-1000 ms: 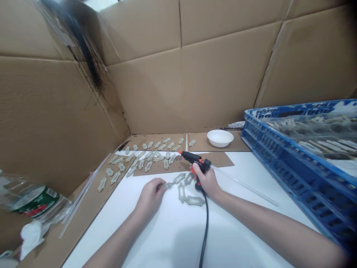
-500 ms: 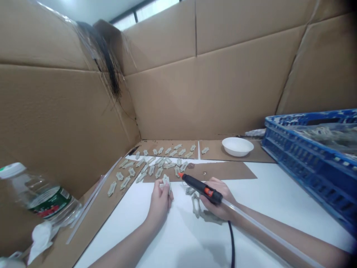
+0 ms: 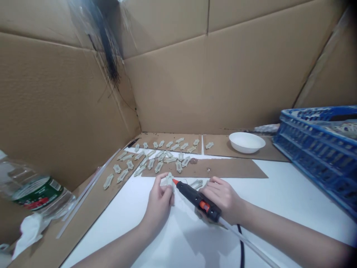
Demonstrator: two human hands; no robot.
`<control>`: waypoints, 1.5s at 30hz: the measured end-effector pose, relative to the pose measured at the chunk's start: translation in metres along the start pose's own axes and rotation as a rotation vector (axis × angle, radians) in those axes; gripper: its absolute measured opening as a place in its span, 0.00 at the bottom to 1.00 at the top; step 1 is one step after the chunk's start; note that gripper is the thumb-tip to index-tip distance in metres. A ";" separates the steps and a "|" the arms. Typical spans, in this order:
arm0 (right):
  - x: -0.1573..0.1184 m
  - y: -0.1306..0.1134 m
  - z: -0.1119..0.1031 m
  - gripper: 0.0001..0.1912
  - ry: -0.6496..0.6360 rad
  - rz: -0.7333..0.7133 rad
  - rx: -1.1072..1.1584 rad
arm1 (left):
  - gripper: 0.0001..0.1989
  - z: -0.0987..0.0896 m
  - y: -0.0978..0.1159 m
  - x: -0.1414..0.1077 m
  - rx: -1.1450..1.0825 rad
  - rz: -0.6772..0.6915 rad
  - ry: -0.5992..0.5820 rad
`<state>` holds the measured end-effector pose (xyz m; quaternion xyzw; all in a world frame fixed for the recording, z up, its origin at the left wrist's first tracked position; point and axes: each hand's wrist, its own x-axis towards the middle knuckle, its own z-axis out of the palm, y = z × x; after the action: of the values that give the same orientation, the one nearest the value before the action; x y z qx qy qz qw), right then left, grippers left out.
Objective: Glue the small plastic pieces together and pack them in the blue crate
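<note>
Between the thumb and fingers of my left hand (image 3: 160, 197) is a small pale frame-shaped piece (image 3: 169, 179). My right hand (image 3: 223, 197) grips a black glue gun (image 3: 196, 199) with a clear glue stick (image 3: 248, 243) in its rear end. The gun's orange tip (image 3: 175, 181) is at the edge of the held piece; whether they touch I cannot tell. Another pale piece (image 3: 196, 184) lies on the white tabletop (image 3: 156, 245) beside my right hand, and more are partly hidden under it. Several similar pieces (image 3: 160, 166) are spread over the cardboard strips behind.
A white bowl (image 3: 247, 142) stands at the back right, beside a blue crate (image 3: 315, 149). On the left are a plastic bottle (image 3: 41, 193), crumpled tissue (image 3: 32, 230) and clear strips (image 3: 89, 193). Cardboard walls (image 3: 173, 85) enclose the table. A black cable (image 3: 241, 245) runs toward the front edge.
The glue gun's tip has moved left and down, up to the piece in my left hand. The view has tilted down and shifted slightly.
</note>
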<state>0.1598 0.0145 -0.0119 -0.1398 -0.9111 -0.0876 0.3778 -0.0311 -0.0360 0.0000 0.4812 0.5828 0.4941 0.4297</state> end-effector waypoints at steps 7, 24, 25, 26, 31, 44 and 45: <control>0.002 -0.002 -0.002 0.09 -0.037 -0.008 -0.004 | 0.19 0.000 -0.003 -0.006 -0.013 0.020 -0.051; 0.003 -0.004 -0.001 0.08 -0.023 -0.044 -0.074 | 0.16 0.003 0.001 -0.014 -0.114 0.005 -0.035; 0.003 -0.004 -0.001 0.09 -0.022 -0.042 -0.077 | 0.16 0.003 0.002 -0.015 -0.110 0.000 -0.030; 0.003 -0.004 -0.001 0.09 -0.022 -0.040 -0.079 | 0.16 0.003 0.003 -0.015 -0.103 -0.004 -0.026; 0.003 -0.004 0.000 0.10 -0.036 -0.045 -0.086 | 0.14 0.004 0.006 -0.015 -0.060 -0.002 -0.022; 0.005 -0.005 -0.002 0.11 -0.027 -0.046 -0.141 | 0.15 0.003 0.007 -0.016 -0.024 -0.007 -0.009; 0.006 -0.005 -0.002 0.11 -0.025 -0.046 -0.147 | 0.15 0.004 0.007 -0.015 -0.021 -0.008 -0.007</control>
<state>0.1556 0.0103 -0.0066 -0.1472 -0.9098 -0.1611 0.3530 -0.0241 -0.0503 0.0067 0.4760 0.5781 0.4966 0.4388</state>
